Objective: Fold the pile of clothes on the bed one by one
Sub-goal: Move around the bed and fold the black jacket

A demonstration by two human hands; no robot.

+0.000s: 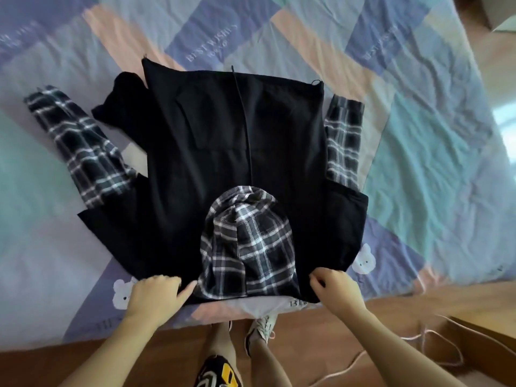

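Step in hand: laying out the black hooded jacket (223, 152), spread flat mid-bed. Left hand (156, 291) and right hand (335, 286) each pinch its 6 o'clock edge, flanking the plaid hood (245, 247). Next move probably calls for folding the plaid sleeves (81, 141) inward.

Only one view is given, taken from a camera worn on the head. The scene is looked down on steeply, from above and just behind the left hand (156, 294) and the right hand (336, 286), and the camera is faced forward across the bed (418, 135). Both forearms are seen entering from the bottom edge, so the hands are held close below the lens. Beyond the hands a jacket (223, 163) fills the middle of the frame. Nearer than the hands, the floor (83, 344) and shoes (262, 328) are caught. Straight lines are bent towards the edges by the wide lens. No second view is given, so nothing is shared.
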